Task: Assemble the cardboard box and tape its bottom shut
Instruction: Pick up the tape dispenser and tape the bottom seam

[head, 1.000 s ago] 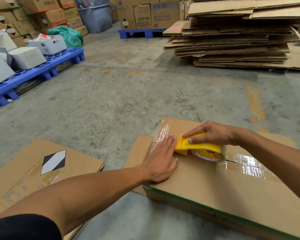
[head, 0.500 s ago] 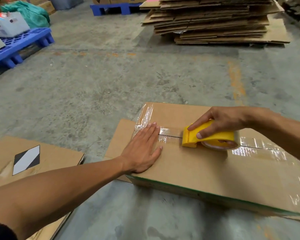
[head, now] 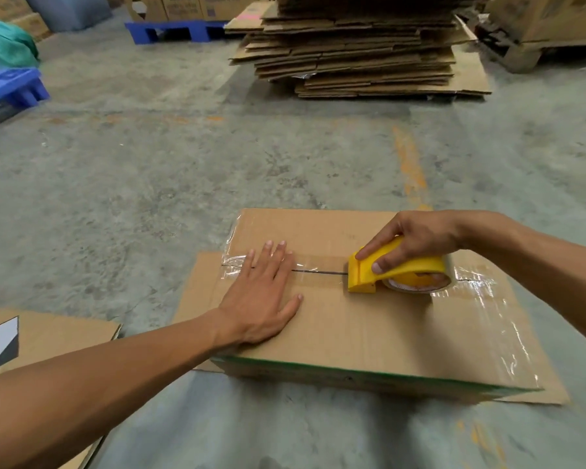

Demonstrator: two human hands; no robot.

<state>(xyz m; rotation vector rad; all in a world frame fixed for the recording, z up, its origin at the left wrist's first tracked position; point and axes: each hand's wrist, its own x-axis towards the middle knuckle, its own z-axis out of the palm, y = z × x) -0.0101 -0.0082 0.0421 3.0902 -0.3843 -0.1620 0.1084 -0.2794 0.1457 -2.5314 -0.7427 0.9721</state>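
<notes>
- the cardboard box [head: 369,330] sat on the concrete floor [head: 183,170], bottom side up, right in front of the person.
- its two bottom flaps met along a dark seam [head: 318,272] running left to right across the top face.
- the left hand [head: 262,299] lay flat on the box, palm down, fingers spread and closing on nothing, its fingertips [head: 268,245] over the taped left end of the seam.
- the right hand [head: 413,243] was wrapped over the yellow tape dispenser [head: 386,270], fingers curled across its top and the thumb pressed on its near side, a firm hold.
- the dispenser rested on the box, on the seam line, with its flat front end pointing left toward the other hand.
- clear tape [head: 322,265] stretched between the left hand and the dispenser's front, lying over the seam.
- more glossy tape [head: 477,286] shone on the right part of the box, wrinkled in places.
- at the left edge the tape folded over, a crinkled bit [head: 232,262] hanging past the corner.
- a green stripe [head: 369,368] ran along the near top edge of the box.
- a stack of flattened cardboard [head: 355,49] sat well behind it; another flat carton [head: 47,333] lay to the left on the floor.
</notes>
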